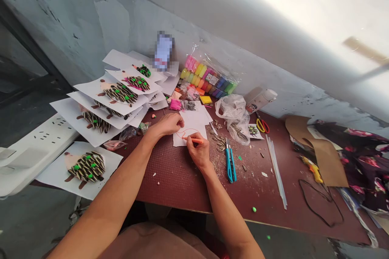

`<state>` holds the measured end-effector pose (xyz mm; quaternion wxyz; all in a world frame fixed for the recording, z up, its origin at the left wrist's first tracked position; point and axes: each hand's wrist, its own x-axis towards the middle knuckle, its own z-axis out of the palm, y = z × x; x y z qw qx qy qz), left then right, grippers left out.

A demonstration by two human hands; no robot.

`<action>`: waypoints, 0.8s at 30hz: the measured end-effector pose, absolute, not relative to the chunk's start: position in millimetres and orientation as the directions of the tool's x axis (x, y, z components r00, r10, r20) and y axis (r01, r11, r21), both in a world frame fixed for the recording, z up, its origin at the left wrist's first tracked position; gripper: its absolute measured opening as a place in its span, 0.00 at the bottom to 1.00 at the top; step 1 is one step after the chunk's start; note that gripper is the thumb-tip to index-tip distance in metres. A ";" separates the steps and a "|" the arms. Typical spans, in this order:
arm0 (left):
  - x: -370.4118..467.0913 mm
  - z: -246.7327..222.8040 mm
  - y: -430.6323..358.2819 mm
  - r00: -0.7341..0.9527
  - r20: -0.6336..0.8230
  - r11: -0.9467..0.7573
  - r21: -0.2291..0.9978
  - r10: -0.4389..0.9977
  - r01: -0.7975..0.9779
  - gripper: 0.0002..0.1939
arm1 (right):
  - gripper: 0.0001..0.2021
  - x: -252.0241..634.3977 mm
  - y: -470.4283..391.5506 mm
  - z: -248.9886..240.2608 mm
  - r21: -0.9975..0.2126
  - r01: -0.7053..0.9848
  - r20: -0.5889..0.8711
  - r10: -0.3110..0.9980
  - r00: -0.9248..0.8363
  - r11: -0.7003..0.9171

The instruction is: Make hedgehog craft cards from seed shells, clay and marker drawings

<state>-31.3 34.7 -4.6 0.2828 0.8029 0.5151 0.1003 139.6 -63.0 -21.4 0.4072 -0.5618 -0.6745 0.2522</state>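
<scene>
An orange marker pen is gripped in my right hand, its tip down on a sheet of white paper. Curved orange lines show on that sheet between my two hands. My left hand rests at the paper's left edge with its fingers curled in; their tips are partly hidden. Right of the paper lie loose striped sunflower seeds and a blue utility knife. At the left, a hedgehog picture made with seeds and green clay dots lies on white paper.
Stacked hedgehog sheets lean behind my left arm. A phone and a bag of coloured clay stand by the wall. Scissors, clear sticks, a yellow glue gun and a white power strip lie around.
</scene>
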 end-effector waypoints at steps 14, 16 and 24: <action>-31.8 -14.2 38.7 0.392 -0.016 -0.320 0.548 0.920 0.773 0.16 | 0.17 177.9 -51.2 -11.3 -0.922 0.370 0.254 0.904 0.344 0.118; -31.5 -14.5 39.1 0.377 -0.009 -0.316 0.528 0.926 0.788 0.15 | 0.18 190.9 -48.5 -11.7 -0.926 0.366 0.230 0.903 0.362 0.089; -30.7 -11.7 33.6 0.383 -0.040 -0.319 0.481 0.923 0.817 0.11 | 0.18 216.1 -45.2 -11.0 -0.926 0.378 0.162 0.899 0.407 -0.004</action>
